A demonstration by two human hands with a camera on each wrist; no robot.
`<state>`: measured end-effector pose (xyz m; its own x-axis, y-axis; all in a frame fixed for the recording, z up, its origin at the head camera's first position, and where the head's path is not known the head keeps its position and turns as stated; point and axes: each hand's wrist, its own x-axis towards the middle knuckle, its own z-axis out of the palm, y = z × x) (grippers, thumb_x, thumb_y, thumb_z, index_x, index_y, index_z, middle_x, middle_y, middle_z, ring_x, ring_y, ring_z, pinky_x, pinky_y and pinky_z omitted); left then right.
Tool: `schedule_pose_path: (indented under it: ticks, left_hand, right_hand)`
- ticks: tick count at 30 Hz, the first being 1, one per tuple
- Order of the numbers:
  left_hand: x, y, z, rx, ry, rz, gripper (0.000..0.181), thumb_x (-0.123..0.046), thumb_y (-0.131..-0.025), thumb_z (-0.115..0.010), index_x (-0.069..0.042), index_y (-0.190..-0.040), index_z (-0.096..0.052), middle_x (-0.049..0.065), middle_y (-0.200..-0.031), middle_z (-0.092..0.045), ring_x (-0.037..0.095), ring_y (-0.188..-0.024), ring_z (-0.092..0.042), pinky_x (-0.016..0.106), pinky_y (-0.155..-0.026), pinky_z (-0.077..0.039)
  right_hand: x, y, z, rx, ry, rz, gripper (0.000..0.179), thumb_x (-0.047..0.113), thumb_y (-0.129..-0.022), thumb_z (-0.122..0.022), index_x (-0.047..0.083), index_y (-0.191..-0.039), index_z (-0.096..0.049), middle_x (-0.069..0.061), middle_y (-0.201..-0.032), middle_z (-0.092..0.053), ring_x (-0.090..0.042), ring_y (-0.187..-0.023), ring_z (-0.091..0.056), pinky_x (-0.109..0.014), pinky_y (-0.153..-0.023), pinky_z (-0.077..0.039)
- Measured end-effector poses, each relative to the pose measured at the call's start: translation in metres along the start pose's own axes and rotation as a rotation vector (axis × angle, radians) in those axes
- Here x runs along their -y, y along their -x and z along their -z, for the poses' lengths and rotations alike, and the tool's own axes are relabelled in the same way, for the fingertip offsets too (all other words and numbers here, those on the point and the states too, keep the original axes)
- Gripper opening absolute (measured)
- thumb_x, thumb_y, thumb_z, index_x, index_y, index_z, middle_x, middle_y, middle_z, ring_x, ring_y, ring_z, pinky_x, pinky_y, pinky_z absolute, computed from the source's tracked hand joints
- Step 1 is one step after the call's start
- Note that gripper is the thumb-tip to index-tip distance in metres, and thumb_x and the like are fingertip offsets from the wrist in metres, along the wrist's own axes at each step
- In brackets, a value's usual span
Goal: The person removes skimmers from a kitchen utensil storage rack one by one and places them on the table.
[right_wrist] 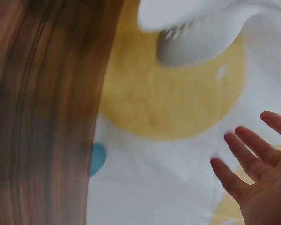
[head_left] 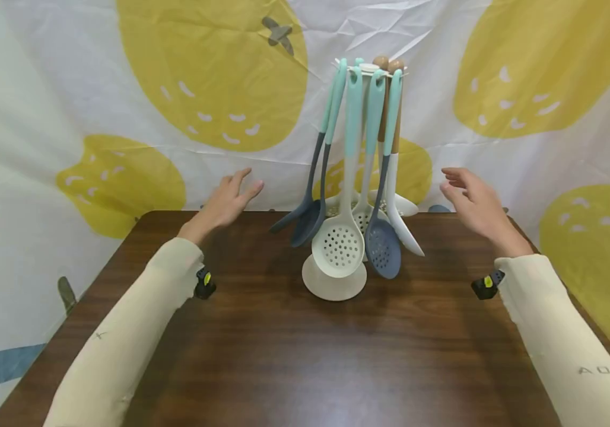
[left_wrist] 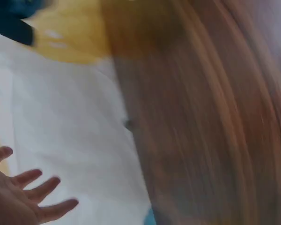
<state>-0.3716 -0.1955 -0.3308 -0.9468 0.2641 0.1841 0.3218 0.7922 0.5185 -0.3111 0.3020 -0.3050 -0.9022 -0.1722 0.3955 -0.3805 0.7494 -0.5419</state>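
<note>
A round-based utensil stand [head_left: 334, 284] rises near the table's far edge, hung all round with kitchen tools. On its front side hang a pale skimmer [head_left: 339, 246] and a dark blue slotted spoon [head_left: 383, 249], both with mint handles. Dark ladles [head_left: 307, 222] hang at its left; a white turner-like tool [head_left: 403, 231] with a brown handle hangs at its right. My left hand [head_left: 223, 201] hovers left of the stand, fingers spread and holding nothing. On the other side my right hand [head_left: 476, 201] is raised too, its fingers relaxed, apart from the tools.
The brown wooden table [head_left: 315, 362] reaches back to a white cloth [head_left: 294, 172] printed with yellow lemons, hanging right behind the stand. Small dark cameras sit on both wrists, over cream sleeves [head_left: 123, 332].
</note>
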Motion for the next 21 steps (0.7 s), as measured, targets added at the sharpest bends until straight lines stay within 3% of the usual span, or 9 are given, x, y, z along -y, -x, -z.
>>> schedule_pose_path:
  ticks: [2, 4, 7, 12, 18, 21]
  left_hand:
    - [-0.007, 0.007, -0.003, -0.043, 0.126, -0.053, 0.089, -0.074, -0.102, -0.028, -0.011, -0.165, -0.022, 0.029, -0.163, -0.029, 0.050, -0.147, -0.035, 0.067, -0.117, -0.030]
    - [-0.016, 0.016, -0.008, -0.067, 0.225, -0.098, 0.084, -0.069, -0.104, -0.031, -0.010, -0.164, -0.026, 0.028, -0.162, -0.034, 0.048, -0.145, -0.040, 0.064, -0.117, -0.032]
    - [-0.027, 0.029, -0.021, -0.073, 0.339, -0.141, 0.073, -0.061, -0.107, -0.034, -0.014, -0.163, -0.030, 0.024, -0.159, -0.040, 0.045, -0.142, -0.045, 0.063, -0.116, -0.036]
    - [-0.043, 0.041, -0.045, -0.060, 0.470, -0.189, 0.058, -0.046, -0.109, -0.040, -0.019, -0.161, -0.035, 0.019, -0.158, -0.044, 0.039, -0.142, -0.048, 0.060, -0.116, -0.039]
    - [-0.058, 0.040, -0.057, -0.062, 0.589, -0.215, 0.056, -0.038, -0.108, -0.047, -0.018, -0.159, -0.038, 0.019, -0.159, -0.042, 0.039, -0.146, -0.045, 0.060, -0.116, -0.040]
    - [-0.063, 0.039, -0.058, -0.048, 0.606, -0.208, 0.057, -0.039, -0.107, -0.049, -0.018, -0.159, -0.038, 0.017, -0.161, -0.041, 0.040, -0.148, -0.043, 0.060, -0.117, -0.040]
  right_hand:
    - [0.009, 0.011, -0.005, -0.137, -0.050, 0.051, 0.041, 0.028, -0.108, -0.050, 0.004, -0.141, -0.059, -0.022, -0.137, -0.064, -0.021, -0.121, -0.065, -0.030, -0.101, -0.051]
    - [0.018, 0.020, -0.010, -0.220, -0.097, 0.093, 0.033, 0.022, -0.106, -0.053, 0.005, -0.130, -0.067, -0.018, -0.122, -0.071, -0.003, -0.101, -0.068, -0.014, -0.085, -0.050]
    - [0.029, 0.031, -0.018, -0.197, -0.181, 0.133, 0.029, 0.016, -0.104, -0.056, 0.004, -0.128, -0.068, -0.019, -0.115, -0.072, 0.012, -0.089, -0.063, -0.007, -0.077, -0.048]
    - [0.040, 0.045, -0.028, 0.002, -0.209, 0.083, 0.039, 0.023, -0.104, -0.060, 0.009, -0.141, -0.059, -0.019, -0.129, -0.068, 0.009, -0.101, -0.060, -0.012, -0.086, -0.047]
    - [0.041, 0.047, -0.045, -0.011, -0.219, 0.041, 0.037, 0.026, -0.099, -0.069, 0.012, -0.133, -0.066, -0.013, -0.123, -0.071, -0.008, -0.105, -0.066, -0.020, -0.089, -0.050]
    - [0.042, 0.045, -0.052, 0.025, -0.224, 0.045, 0.040, 0.028, -0.098, -0.070, 0.015, -0.136, -0.064, -0.010, -0.124, -0.070, -0.019, -0.111, -0.066, -0.022, -0.091, -0.053]
